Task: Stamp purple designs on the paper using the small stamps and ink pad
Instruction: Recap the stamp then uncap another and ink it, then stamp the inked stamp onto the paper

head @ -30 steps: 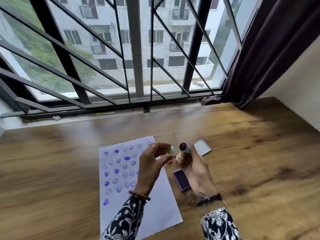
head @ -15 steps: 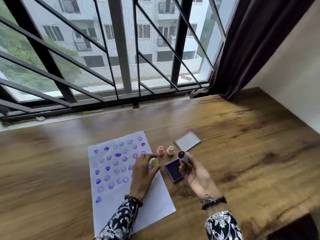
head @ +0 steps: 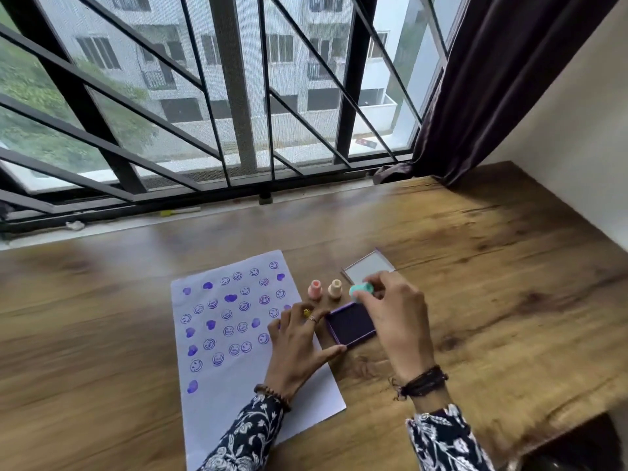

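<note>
A white paper (head: pixel 238 375) with several purple smiley and heart prints lies on the wooden table. My left hand (head: pixel 297 348) rests flat on its right part with a small yellow cap (head: pixel 307 312) tucked between the fingers; its thumb reaches the purple ink pad's (head: pixel 351 326) near corner. My right hand (head: pixel 396 317) pinches a teal stamp (head: pixel 362 289), tilted sideways, just above the pad's far edge. Beyond the pad a pink stamp (head: pixel 315 289) and a peach stamp (head: pixel 335 288) stand upright.
The ink pad's clear lid (head: pixel 368 265) lies behind the stamps. A barred window runs along the table's (head: pixel 492 266) far edge, a dark curtain (head: pixel 492 79) hangs at the right, and a white wall borders the table's right side.
Both hands have come down from in front of me. The left went to the paper with the yellow cap. The right turned the teal stamp over above the ink pad. The camera tilted down.
</note>
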A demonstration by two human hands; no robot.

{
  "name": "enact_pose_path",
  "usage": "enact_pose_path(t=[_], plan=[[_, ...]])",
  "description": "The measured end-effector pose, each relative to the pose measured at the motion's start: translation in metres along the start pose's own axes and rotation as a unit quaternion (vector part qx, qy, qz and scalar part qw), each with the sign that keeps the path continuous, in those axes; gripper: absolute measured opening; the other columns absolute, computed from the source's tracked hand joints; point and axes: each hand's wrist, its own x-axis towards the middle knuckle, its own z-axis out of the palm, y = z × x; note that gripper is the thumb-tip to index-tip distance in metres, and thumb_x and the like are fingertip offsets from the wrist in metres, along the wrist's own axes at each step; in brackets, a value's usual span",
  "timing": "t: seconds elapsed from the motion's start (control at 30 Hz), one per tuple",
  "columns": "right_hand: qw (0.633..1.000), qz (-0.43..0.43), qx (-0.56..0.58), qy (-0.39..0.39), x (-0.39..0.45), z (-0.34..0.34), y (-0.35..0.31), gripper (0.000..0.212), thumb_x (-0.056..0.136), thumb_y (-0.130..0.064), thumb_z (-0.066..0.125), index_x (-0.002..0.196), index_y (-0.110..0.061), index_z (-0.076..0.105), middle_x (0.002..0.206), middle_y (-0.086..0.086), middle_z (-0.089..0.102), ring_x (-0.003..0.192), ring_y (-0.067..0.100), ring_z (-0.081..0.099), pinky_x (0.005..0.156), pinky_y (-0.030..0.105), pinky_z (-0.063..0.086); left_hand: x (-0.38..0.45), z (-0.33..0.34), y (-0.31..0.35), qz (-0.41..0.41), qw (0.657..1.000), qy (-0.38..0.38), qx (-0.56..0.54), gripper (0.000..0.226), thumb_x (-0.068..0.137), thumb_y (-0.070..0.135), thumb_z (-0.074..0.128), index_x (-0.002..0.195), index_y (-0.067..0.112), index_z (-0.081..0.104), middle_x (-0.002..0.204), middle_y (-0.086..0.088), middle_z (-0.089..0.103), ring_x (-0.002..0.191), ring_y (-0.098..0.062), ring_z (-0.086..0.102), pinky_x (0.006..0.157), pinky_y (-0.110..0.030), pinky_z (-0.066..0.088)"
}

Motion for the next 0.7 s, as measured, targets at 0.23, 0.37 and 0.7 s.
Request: enact_pose_path(t=[0.23, 0.37, 0.7], plan=[[0.997, -0.026, -0.067, 0.04, -0.007, 0.026, 0.007, 0.014, 0.079, -0.029, 0.068, 0.09, -0.021, 0.065, 0.091, -0.001, 0.065, 0.084, 0.019, 0.056, 0.067, 0.03, 0.046, 0.002, -0.002, 0.0, -0.002, 1.0, -0.011, -0.006, 0.067, 0.067, 0.068, 0.058, 0.125, 0.04, 0.043, 0.13, 0.005, 0.038, 0.12, -0.017, 0.032, 0.091, -0.033, 0.017], [0.99, 0.04, -0.127, -0.04, -0.024, 0.064, 0.025, 0.021, 0.072, -0.023, 0.075, 0.089, -0.017, 0.065, 0.081, 0.011, 0.067, 0.081, 0.03, 0.06, 0.072, 0.037, 0.047, 0.003, -0.001, -0.001, -0.001, 1.0, -0.015, -0.007, 0.063, 0.068, 0.065, 0.058, 0.125, 0.042, 0.042, 0.129, 0.006, 0.038, 0.119, -0.016, 0.033, 0.088, -0.031, 0.016], [0.981, 0.136, -0.04, -0.13, 0.002, 0.063, 0.039, 0.03, 0.072, -0.038, 0.069, 0.092, -0.019, 0.056, 0.099, 0.016, 0.066, 0.1, 0.033, 0.057, 0.085, 0.04, 0.046, 0.002, 0.0, -0.002, -0.01, 1.0, -0.015, -0.011, 0.065, 0.066, 0.069, 0.056, 0.124, 0.042, 0.044, 0.13, 0.004, 0.037, 0.121, -0.016, 0.031, 0.092, -0.033, 0.014]])
